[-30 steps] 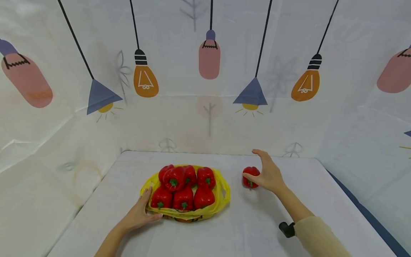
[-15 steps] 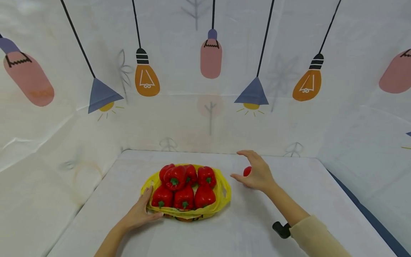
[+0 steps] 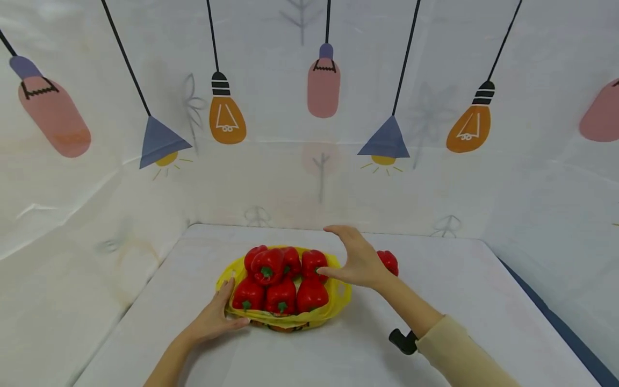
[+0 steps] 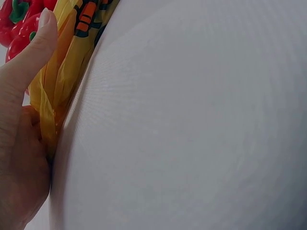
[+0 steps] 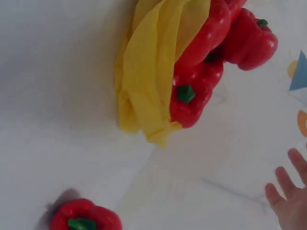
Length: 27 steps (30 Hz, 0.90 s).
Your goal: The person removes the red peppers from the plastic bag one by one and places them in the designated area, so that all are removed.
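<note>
A yellow plastic bag [image 3: 319, 321] with its mouth spread wide holds several red bell peppers [image 3: 280, 297] with green stems, one [image 3: 267, 264] lying on top of the others. My left hand [image 3: 211, 321] rests against the bag's left side, thumb along the front and fingers at the side. In the left wrist view, the straight thumb [image 4: 36, 50] lies against the yellow plastic. Over the bag's right edge, my right hand [image 3: 359, 262] is spread in a wide C and holds nothing; its thumb overlaps the right rear pepper [image 3: 311, 260]. Behind its wrist sits a single pepper [image 3: 389, 262], partly hidden.
The bag stands on a white-covered table [image 3: 271, 360]. A pale printed sheet [image 3: 275, 177] with lamp drawings rises behind and at the sides. A black device [image 3: 403, 342] is attached near the right sleeve [image 3: 459, 349].
My right hand has moved left from beside the single pepper to over the bag's right edge, leaving that pepper on the table. The left hand has kept its place at the bag.
</note>
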### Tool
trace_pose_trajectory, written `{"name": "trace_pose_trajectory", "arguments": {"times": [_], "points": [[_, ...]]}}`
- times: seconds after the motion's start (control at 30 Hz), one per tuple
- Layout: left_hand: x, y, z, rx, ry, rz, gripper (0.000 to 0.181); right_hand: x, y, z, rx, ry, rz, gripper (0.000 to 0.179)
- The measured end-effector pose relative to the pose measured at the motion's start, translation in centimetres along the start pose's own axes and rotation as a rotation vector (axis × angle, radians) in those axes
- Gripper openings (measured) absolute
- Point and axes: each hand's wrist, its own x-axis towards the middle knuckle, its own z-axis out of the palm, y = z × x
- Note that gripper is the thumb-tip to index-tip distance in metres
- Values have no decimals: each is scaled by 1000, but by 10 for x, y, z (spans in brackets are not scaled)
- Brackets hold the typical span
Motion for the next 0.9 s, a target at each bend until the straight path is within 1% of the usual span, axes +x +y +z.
{"name": "trace_pose_trajectory", "arguments": {"times": [0.13,0.2,0.27,0.33,0.43,0.57,0.73,0.9], "points": [[1,1,2,-11,-1,3,114,3,-14,1,29,-220,87,82],[1,1,2,-15,-4,1,114,4,-20,0,43,-308,108,83],[1,0,2,-25,-2,4,114,6,-25,1,50,-360,102,85],[1,-1,1,-30,0,7,114,8,-28,2,59,-388,92,86],[1,-1,0,-35,1,8,114,10,-31,5,63,-413,87,87],[0,1,-1,-34,1,2,114,14,-33,11,60,-420,76,89],[-1,2,-1,-37,3,9,114,19,-39,18,61,-394,38,89],[0,1,1,-26,0,0,114,26,-48,24,59,-360,-8,90]]}}
